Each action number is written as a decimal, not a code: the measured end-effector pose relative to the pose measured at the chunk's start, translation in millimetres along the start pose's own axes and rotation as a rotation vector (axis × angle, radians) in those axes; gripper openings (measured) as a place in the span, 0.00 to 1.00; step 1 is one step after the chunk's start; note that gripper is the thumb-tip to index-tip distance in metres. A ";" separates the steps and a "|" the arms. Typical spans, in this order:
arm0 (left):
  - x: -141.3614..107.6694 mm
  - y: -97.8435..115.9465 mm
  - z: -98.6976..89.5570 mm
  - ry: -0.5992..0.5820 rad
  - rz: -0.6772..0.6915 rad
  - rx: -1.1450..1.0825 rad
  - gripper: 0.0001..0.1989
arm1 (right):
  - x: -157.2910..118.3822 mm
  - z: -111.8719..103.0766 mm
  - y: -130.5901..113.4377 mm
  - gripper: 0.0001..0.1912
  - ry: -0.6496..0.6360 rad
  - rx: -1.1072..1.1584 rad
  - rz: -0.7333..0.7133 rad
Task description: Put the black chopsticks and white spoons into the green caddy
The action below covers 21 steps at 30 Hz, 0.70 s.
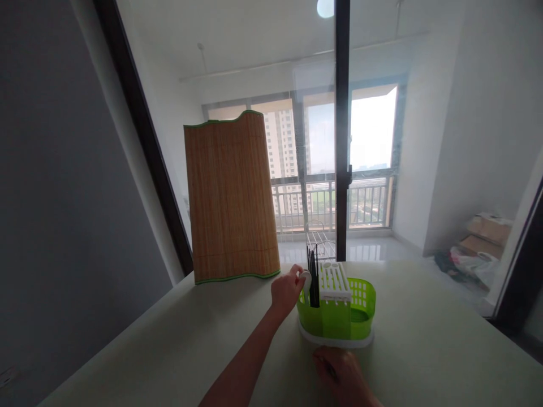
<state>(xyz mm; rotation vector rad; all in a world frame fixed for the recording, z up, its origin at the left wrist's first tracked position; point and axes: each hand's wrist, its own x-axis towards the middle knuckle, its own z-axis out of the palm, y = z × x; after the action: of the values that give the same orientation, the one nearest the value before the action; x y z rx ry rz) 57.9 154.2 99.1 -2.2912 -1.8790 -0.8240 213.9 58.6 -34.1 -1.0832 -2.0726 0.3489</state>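
A bright green utensil caddy (336,319) with a white base stands on the table. My left hand (286,291) is at the caddy's left end, its fingers closed on a white spoon (306,278) whose lower part goes down into the caddy. Right beside the spoon, several black chopsticks (313,277) stand upright in the holder. A white slotted rack (334,281) covers the middle of the caddy. In front of the caddy, my right hand (343,373) rests low over the table with curled fingers; what lies inside them, if anything, is hidden.
Behind and to the left, a rolled bamboo mat (231,198) with green edging stands upright on the pale table (424,350). A wire rack (321,243) shows behind the caddy, near the dark-framed glass door (341,130). Cardboard boxes (487,234) lie on the floor at right.
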 end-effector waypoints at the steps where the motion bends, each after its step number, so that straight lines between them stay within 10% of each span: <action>1: 0.8 -0.6 1.7 -0.013 0.001 -0.003 0.11 | -0.1 0.3 0.0 0.10 -0.008 -0.003 -0.001; 9: -30.5 -17.2 3.9 0.159 -0.093 -0.108 0.16 | -2.9 4.7 5.6 0.11 -0.016 -0.008 -0.001; 15: -105.8 -56.4 41.1 -0.027 -0.177 -0.048 0.22 | -2.8 5.0 10.9 0.13 0.035 -0.027 -0.085; 21: -127.1 -74.9 61.8 -0.171 -0.178 -0.079 0.21 | -5.0 -25.4 22.5 0.12 0.526 -0.307 0.080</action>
<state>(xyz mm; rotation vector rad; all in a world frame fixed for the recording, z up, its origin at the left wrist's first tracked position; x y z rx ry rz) -3.5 83.0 -30.3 -2.3341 -2.1872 -0.7551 247.3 65.7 -31.6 -1.2776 -1.6415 -0.2114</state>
